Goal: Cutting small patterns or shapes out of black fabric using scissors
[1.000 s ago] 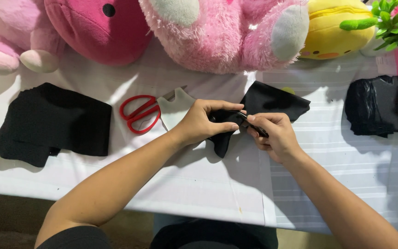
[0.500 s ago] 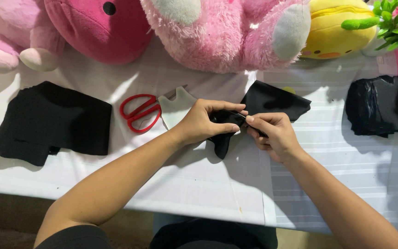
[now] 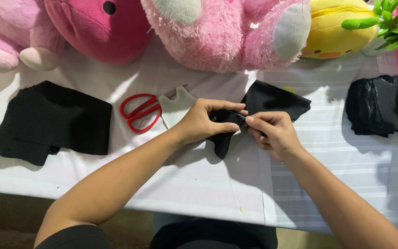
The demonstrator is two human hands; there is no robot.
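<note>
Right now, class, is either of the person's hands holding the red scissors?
No: the red scissors lie on the white tablecloth, while the left hand and right hand grip a black fabric piece.

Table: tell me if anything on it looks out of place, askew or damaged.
Nothing stands out. Both hands, left hand and right hand, pinch a small black fabric piece. The red scissors lie flat beside a pale cut-out shape; the folded black cloth lies undisturbed.

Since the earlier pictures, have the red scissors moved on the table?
No. The red scissors lie where they did, between the large black fabric piece and the pale cut-out shape, untouched by either hand.
</note>
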